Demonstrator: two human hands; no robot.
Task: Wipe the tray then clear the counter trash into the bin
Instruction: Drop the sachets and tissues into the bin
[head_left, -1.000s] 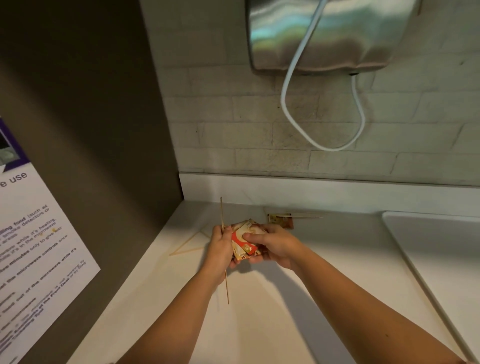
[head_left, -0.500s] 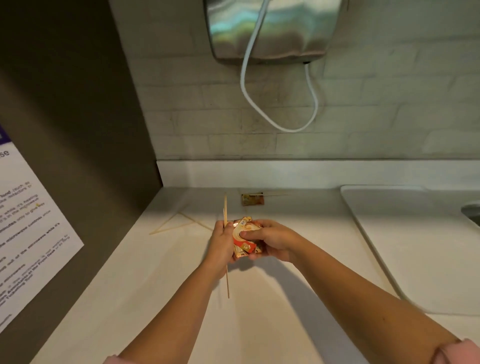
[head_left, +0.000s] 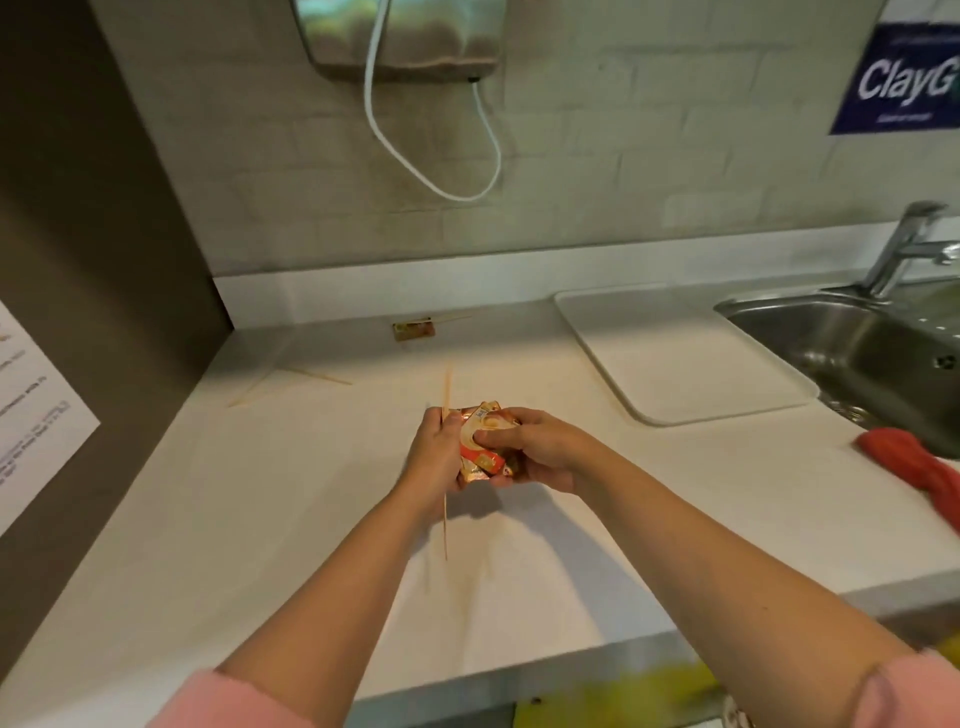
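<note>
Wrappers (head_left: 480, 442) and skewer (head_left: 445, 525) in hands (head_left: 543, 452)

Crumpled red, orange and gold printed foil wrapper (head_left: 480, 447) at centre, with a pale tan wooden skewer (head_left: 445, 525) on its left. White surface (head_left: 234, 519). White rectangular plastic tray (head_left: 675, 358) far right. Silver steel sink (head_left: 857, 343). Red cloth (head_left: 914, 462) right. Gold-brown packet (head_left: 414, 330) far. Navy sign (head_left: 904, 78), white lettering. Beige brick-pattern wall (head_left: 623, 156). Pink sleeve (head_left: 223, 701) near.

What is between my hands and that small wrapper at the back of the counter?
Nothing visible: only bare counter lies before the small wrapper. But the left hand grips a skewer and, with the right hand, crumpled wrappers.
</note>
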